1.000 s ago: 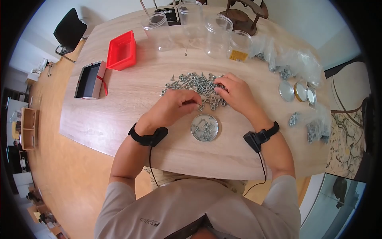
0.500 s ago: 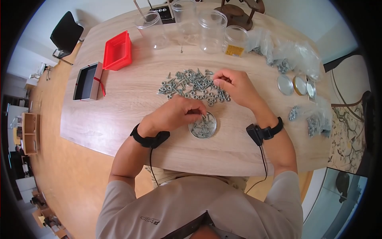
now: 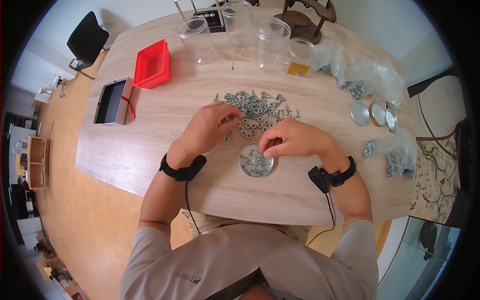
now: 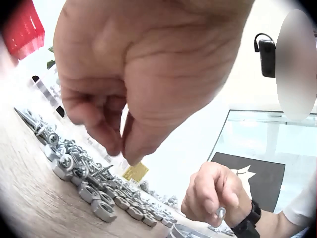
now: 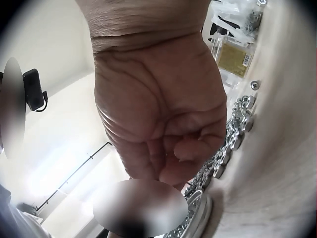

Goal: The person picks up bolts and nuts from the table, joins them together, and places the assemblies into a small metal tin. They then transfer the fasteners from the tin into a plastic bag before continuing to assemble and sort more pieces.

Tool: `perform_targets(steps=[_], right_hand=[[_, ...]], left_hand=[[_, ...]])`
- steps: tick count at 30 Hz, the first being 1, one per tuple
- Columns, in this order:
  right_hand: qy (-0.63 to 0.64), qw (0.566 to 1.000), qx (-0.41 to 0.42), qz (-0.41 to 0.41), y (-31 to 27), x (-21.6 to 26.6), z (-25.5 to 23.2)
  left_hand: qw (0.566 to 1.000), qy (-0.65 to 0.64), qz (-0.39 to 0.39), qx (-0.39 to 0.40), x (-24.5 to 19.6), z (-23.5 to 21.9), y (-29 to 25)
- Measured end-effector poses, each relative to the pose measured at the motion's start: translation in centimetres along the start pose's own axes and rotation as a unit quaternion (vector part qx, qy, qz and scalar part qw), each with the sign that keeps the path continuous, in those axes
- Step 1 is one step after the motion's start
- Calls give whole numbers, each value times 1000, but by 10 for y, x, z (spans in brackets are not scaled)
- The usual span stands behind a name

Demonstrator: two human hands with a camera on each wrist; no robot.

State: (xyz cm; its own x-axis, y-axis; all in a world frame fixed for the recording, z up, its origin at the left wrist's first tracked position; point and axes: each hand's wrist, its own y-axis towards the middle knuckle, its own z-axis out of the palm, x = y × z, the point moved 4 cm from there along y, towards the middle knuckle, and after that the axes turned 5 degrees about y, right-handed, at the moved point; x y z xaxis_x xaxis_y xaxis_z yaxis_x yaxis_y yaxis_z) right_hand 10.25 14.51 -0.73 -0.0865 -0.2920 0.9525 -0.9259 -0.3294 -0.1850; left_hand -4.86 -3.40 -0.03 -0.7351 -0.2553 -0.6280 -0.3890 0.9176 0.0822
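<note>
A mixed pile of screws and nuts (image 3: 255, 105) lies mid-table. Nearer the person, a shallow round metal dish (image 3: 256, 172) holds loose screws. The left hand (image 3: 210, 127) hovers over the pile's left edge, fingers bent, with nothing seen between thumb and fingers. The right hand (image 3: 295, 140) has its fingertips over the dish's right rim. In the left wrist view, a small silvery screw (image 4: 220, 213) shows at the right hand's fingertips, gripped by thumb and fingers. Several nuts (image 4: 104, 210) stand along the near side of the pile.
Clear plastic jars (image 3: 272, 47) stand at the back, one with a yellow label. On the left are a red basket (image 3: 153, 65) and an open box (image 3: 114, 102). Bags of hardware (image 3: 375, 80) and round lids (image 3: 360, 113) lie to the right. Cables hang from both wrist cameras.
The left hand has moved from the pile to the dish, then back to the pile's left side. The right hand has come from the pile to the dish with a screw.
</note>
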Motion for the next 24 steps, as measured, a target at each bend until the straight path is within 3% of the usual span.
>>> perform_targets(steps=[1, 3, 6, 15, 24], right_hand=[[-40, 999, -33, 16, -1, -1, -4], [-119, 987, -99, 49, -4, -1, -17], [-247, 925, -283, 62, -13, -15, -49], [-346, 874, -341, 28, -5, -33, -43], [-355, 870, -341, 28, -3, -38, -46]], left_hand=[[998, 29, -3, -53, 1, -4, 1], [996, 71, -29, -49, 2, -6, 0], [993, 111, -37, -34, 7, -2, -3], [987, 149, 12, -51, 7, 8, 0], [990, 114, 2, -85, 17, 7, 3]])
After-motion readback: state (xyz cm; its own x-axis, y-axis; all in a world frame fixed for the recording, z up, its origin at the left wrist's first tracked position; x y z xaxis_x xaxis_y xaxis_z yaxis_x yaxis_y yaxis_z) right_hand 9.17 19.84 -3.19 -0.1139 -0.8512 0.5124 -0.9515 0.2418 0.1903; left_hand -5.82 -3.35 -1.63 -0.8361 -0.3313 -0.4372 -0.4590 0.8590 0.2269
